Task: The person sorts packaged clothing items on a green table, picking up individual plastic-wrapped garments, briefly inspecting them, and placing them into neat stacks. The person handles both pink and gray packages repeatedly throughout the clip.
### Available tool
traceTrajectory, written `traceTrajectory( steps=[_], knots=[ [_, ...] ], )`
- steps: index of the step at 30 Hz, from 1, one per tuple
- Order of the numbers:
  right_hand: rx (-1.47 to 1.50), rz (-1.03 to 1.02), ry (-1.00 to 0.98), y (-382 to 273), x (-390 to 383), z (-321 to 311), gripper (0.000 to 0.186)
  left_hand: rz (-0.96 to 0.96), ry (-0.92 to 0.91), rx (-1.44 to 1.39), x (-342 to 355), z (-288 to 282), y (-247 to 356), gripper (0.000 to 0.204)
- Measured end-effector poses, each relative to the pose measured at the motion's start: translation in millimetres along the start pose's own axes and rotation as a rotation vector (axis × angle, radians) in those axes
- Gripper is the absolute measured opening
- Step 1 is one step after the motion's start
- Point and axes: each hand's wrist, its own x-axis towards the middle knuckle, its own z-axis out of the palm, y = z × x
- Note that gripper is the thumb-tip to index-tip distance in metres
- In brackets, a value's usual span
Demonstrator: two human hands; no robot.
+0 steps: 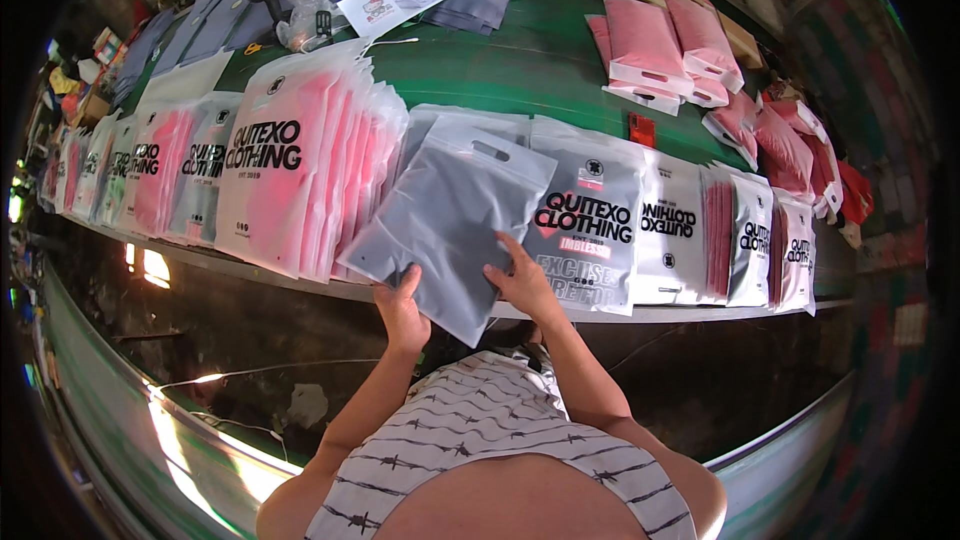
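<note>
Frosted grey zip bag [450, 210] pinched at its near edge by left hand [402, 312] and right hand [520, 280].
Risk: overhanging the green table [520, 70] edge, it may slip from the loose fingertip pinch.

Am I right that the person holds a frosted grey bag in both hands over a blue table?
Not quite: the head view shows the table is green, not blue. The rest holds: the left hand and right hand both grip the frosted grey bag.
</note>
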Motion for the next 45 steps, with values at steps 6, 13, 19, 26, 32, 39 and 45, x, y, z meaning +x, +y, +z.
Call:
traceTrajectory(
  steps=[6,13,19,26,32,39,45],
  knots=[
    [0.503,-0.131,-0.069,-6.9,-6.3,-43.0,0.069,0.372,-0.575,0.654,-21.2,46.1,5.0,0.034],
    [0.968,-0.051,0.071,20.5,-9.1,-163.5,0.063,1.067,-1.213,1.187,-50.5,134.7,-73.7,0.038],
    [0.58,-0.126,0.335,85.7,18.8,-203.1,0.075,1.234,-1.293,1.448,-54.0,137.5,-148.3,0.041],
    [0.548,-0.163,0.519,134.4,37.7,-205.6,0.085,0.887,-0.997,1.519,-47.3,101.2,-107.3,0.049],
    [-0.271,-0.369,0.776,116.5,24.8,-215.0,0.081,0.567,-0.618,2.105,14.3,35.2,-65.6,0.071],
    [-0.262,-0.541,0.752,61.5,-10.7,-162.4,0.042,0.714,-0.863,1.62,69.3,16.9,-33.8,0.043],
    [0.121,-0.621,0.249,11.2,-24.4,-54.3,0.024,0.601,-0.089,1.233,98.9,60.3,16.1,0.017]
  ],
)
